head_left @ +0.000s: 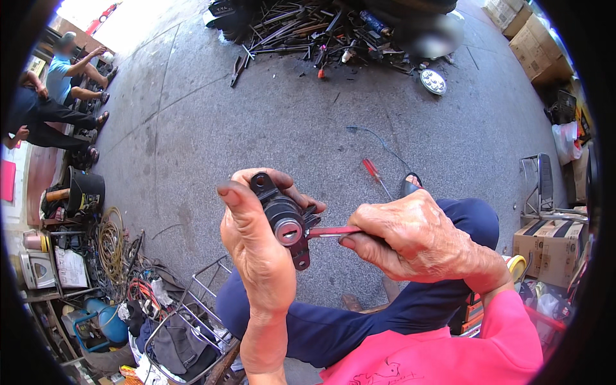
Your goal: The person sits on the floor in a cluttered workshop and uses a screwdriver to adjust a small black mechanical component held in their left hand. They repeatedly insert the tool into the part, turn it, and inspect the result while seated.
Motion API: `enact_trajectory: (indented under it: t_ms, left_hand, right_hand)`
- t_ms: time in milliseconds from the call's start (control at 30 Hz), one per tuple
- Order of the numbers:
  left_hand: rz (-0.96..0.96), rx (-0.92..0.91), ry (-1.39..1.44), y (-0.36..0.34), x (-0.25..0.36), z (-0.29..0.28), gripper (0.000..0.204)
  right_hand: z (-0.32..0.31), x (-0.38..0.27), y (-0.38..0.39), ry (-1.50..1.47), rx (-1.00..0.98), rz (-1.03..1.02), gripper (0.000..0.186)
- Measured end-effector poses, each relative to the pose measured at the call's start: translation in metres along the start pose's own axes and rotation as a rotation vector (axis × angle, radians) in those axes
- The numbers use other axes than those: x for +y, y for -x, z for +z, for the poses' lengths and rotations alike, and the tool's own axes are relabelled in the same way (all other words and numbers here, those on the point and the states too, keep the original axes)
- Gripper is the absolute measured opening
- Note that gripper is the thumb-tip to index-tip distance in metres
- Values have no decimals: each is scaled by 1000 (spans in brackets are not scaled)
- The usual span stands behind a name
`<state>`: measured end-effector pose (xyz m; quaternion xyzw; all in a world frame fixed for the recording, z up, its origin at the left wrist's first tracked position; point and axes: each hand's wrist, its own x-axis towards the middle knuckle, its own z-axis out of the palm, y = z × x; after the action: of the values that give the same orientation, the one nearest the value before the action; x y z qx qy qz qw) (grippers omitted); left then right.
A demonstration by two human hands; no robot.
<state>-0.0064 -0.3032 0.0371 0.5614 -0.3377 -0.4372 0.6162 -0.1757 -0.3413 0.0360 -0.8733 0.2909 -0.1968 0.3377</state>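
Observation:
My left hand (256,247) is closed around a black lock housing (282,208) with mounting tabs and a silver keyhole face (290,232), turned toward me. My right hand (417,237) grips a slim red tool (335,231) that lies level, its end meeting the housing's right side beside the keyhole; that contact point is small and hard to make out. A screwdriver (372,172) with a red translucent handle lies on the paved ground (160,147) beyond my hands, near my sandalled foot (412,185).
Loose tools and metal pieces (308,38) are piled ahead, with a round lamp (433,81). Two people (64,77) sit at the upper left. Coiled hoses (112,237), a metal rack (199,308) and clutter line the left; cardboard boxes (548,250) and bags stand right.

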Motion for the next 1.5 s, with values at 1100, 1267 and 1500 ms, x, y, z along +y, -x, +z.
enact_trajectory:
  t_ms: [1100, 1267, 1500]
  left_hand:
    - [-123, 24, 509, -3, 10, -12, 44]
    - [-479, 14, 805, -14, 0, -23, 35]
    - [-474, 20, 842, -14, -9, -15, 29]
  right_hand:
    - [11, 10, -8, -298, 188, 258, 34]
    - [14, 2, -5, -366, 146, 163, 36]
    - [22, -3, -3, -249, 108, 80, 29]
